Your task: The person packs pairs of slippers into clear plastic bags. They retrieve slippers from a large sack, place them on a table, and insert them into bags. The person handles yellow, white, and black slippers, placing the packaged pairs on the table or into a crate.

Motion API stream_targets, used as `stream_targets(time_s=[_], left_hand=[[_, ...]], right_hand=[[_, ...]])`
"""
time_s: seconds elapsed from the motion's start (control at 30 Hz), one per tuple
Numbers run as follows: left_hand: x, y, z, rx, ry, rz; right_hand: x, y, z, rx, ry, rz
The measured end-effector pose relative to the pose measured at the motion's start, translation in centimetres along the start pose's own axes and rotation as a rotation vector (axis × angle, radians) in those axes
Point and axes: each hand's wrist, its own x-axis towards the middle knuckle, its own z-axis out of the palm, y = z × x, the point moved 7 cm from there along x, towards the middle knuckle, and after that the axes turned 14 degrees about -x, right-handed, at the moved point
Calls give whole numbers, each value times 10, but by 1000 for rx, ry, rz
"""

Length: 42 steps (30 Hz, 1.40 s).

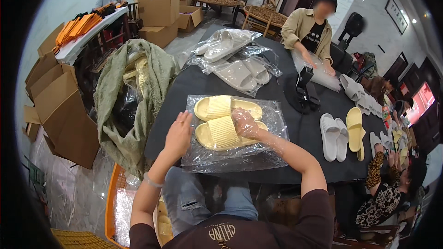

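A pair of pale yellow slippers (217, 132) with ribbed straps lies side by side inside a clear plastic bag (272, 153) on the dark table in front of me. My right hand (247, 123) reaches into the bag from the right and grips the slippers just behind the straps; its fingertips are partly hidden. At the bag's left edge is my left hand (180, 129), fingers stretched out, beside the slipper toes and holding nothing. Bagged light grey slippers (237, 73) are piled beyond them, toward the far edge of the table.
Left of the table stands a green woven sack (110, 106), with cardboard boxes (64, 110) beyond it. A black device (304, 85) and loose slippers (328, 136) occupy the table's right side. A co-worker (311, 32) handles plastic bags (323, 76) opposite me; other people sit farther right.
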Motion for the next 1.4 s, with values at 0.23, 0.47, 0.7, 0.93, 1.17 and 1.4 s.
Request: stream_targets(time_s=[0.23, 0.47, 0.7, 0.93, 1.17, 1.4], left_hand=[[-7, -11, 31, 51, -134, -37], [-7, -8, 35, 162, -156, -45], [-8, -7, 31, 129, -206, -86], [4, -17, 26, -63, -359, -140], [19, 15, 15, 77, 53, 111], [25, -20, 33, -151, -9, 11]], right_hand=[[-9, -6, -12, -19, 171, -49], [-20, 28, -6, -63, -195, -52], [-110, 84, -104, -267, 103, 2], [-192, 126, -220, -554, 326, 352], [-148, 67, -293, -238, 709, 448], [-44, -75, -208, 73, 466, 182]])
